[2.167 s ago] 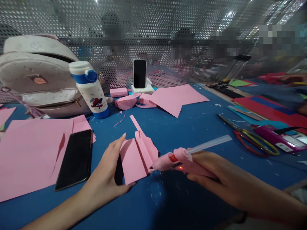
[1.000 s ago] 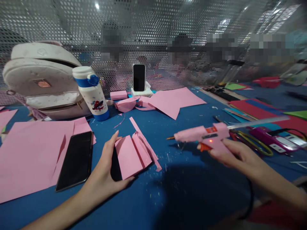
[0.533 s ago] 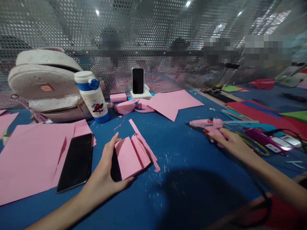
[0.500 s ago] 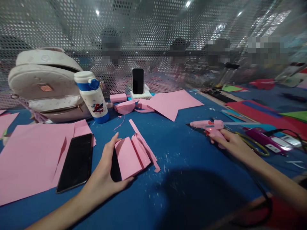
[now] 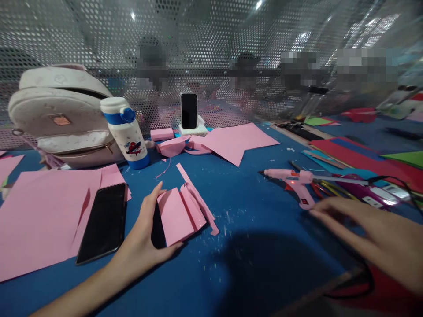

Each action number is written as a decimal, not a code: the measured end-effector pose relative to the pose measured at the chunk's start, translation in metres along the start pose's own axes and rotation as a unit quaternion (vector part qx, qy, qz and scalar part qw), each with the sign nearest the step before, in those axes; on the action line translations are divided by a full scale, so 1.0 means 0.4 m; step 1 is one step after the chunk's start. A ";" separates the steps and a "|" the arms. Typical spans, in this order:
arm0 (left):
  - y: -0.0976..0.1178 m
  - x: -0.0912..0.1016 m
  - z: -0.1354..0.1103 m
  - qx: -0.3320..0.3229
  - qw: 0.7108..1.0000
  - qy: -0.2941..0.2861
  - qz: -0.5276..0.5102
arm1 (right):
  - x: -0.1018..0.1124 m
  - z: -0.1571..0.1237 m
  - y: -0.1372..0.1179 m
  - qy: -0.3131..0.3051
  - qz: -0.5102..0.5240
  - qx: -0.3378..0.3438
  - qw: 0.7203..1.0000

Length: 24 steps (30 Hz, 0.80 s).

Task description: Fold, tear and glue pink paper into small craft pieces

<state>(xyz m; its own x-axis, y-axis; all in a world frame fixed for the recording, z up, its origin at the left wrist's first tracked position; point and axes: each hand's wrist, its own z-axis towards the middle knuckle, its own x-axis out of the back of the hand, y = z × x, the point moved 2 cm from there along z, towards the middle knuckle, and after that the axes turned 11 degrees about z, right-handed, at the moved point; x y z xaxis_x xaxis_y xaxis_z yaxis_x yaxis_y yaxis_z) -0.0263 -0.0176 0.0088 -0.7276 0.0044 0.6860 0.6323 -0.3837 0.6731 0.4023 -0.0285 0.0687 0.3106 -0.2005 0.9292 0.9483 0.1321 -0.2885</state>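
Note:
My left hand (image 5: 145,235) curls round the near left edge of a folded pink paper piece (image 5: 180,213) on the blue table (image 5: 251,264), thumb under its front edge and fingers along its side. A loose pink strip (image 5: 198,198) lies along the paper's right side. My right hand (image 5: 373,235) hovers low at the right with fingers stretched out and nothing in them. Just beyond its fingertips a pink glue gun (image 5: 295,180) lies on the table, nozzle pointing left, a clear glue stick sticking out of its back.
A black phone (image 5: 104,222) rests on big pink sheets (image 5: 42,211) at the left. Behind stand a white backpack (image 5: 57,116), a white-and-blue bottle (image 5: 125,132) and an upright phone (image 5: 189,110). Scissors (image 5: 325,187), a purple tool (image 5: 363,189) and coloured paper (image 5: 363,156) crowd the right.
My right hand carried the glue gun from the folded paper off to the right, laid it on the table and let go, then drew back. My left hand stayed on the paper.

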 end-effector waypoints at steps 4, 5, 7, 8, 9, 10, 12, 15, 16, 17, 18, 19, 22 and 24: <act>0.003 0.001 0.003 -0.011 1.000 0.000 0.005 | -0.071 0.020 -0.189 -0.149 0.142 0.288 0.935; 0.005 0.001 0.004 -0.013 1.000 0.000 0.006 | -0.095 0.036 -0.227 -0.162 0.142 0.321 0.922; 0.008 0.001 0.005 -0.013 1.000 0.000 0.009 | -0.141 0.073 -0.284 -0.176 0.135 0.378 0.899; 0.009 0.001 0.006 -0.012 1.000 0.001 0.010 | -0.161 0.093 -0.305 -0.180 0.141 0.399 0.888; 0.010 0.002 0.006 -0.012 1.000 0.002 0.011 | -0.178 0.112 -0.320 -0.192 0.152 0.415 0.876; 0.011 0.002 0.006 -0.012 1.000 0.004 0.012 | -0.192 0.130 -0.332 -0.202 0.161 0.428 0.866; 0.011 0.002 0.005 -0.013 1.000 0.010 0.012 | -0.209 0.159 -0.349 -0.216 0.180 0.453 0.846; 0.010 0.002 0.004 -0.012 1.000 0.023 0.014 | -0.220 0.185 -0.363 -0.222 0.229 0.455 0.832; 0.009 0.002 0.004 -0.009 0.999 0.030 0.018 | -0.223 0.188 -0.367 -0.224 0.258 0.446 0.827; 0.009 0.003 0.004 -0.006 0.999 0.037 0.023 | -0.227 0.189 -0.370 -0.225 0.293 0.433 0.822; 0.009 0.004 0.004 -0.002 0.999 0.045 0.029 | -0.232 0.188 -0.372 -0.225 0.332 0.414 0.817; 0.009 0.005 0.005 0.002 0.998 0.052 0.035 | -0.238 0.187 -0.375 -0.224 0.371 0.392 0.811; 0.009 0.008 0.005 0.008 0.996 0.069 0.050 | -0.260 0.180 -0.382 -0.227 0.462 0.298 0.804; 0.010 0.008 0.004 0.008 0.995 0.075 0.060 | -0.275 0.176 -0.388 -0.236 0.491 0.234 0.805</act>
<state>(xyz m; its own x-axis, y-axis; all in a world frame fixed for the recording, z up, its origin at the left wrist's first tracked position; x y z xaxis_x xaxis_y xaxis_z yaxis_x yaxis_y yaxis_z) -0.0259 -0.0177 0.0141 -0.6776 -0.1787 0.7134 0.7201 -0.3582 0.5943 0.2164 0.0414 0.0273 0.7314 0.6009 0.3223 0.0983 0.3748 -0.9219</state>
